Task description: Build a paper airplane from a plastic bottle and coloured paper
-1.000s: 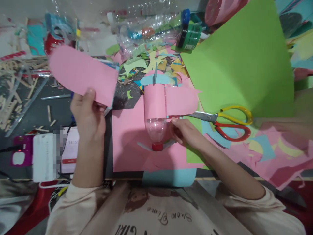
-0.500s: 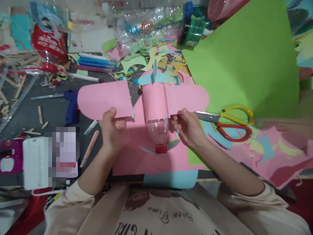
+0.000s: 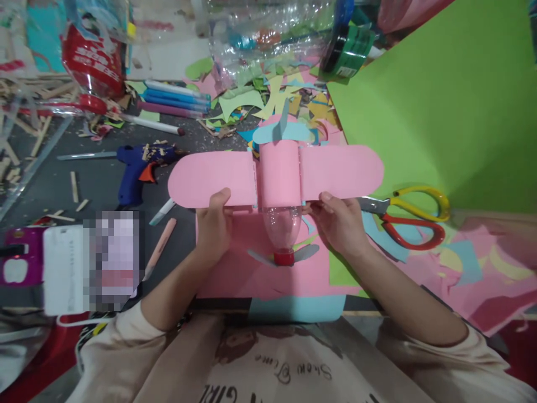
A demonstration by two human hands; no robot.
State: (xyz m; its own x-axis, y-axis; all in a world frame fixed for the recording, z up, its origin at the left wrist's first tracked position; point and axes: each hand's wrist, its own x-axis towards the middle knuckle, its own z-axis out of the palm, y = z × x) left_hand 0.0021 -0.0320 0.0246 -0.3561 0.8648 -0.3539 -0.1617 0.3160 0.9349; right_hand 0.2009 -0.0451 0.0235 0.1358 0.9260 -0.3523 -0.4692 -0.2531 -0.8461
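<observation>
A clear plastic bottle [image 3: 282, 226] wrapped in pink paper points its red cap toward me, with grey-blue blades at the cap and light-blue fins at the far end. My left hand [image 3: 213, 226] pinches the near edge of a rounded pink paper wing [image 3: 213, 178], whose straight end is close beside the wrapped body. On the other side, my right hand [image 3: 342, 221] holds the near edge of the second pink wing [image 3: 342, 170], which sits against the body. Under the bottle lies a pink sheet [image 3: 260, 280].
Scissors [image 3: 413, 215] lie right of my right hand, by a large green sheet [image 3: 440, 112]. A blue glue gun [image 3: 136, 168], pens [image 3: 176, 98] and a phone [image 3: 117, 257] are at left. Paper scraps and plastic bottles [image 3: 272, 33] fill the back.
My left hand has brought its wing rightward, narrowing the gap to the wrapped body. The glue gun now shows more fully. The whole view has shifted slightly.
</observation>
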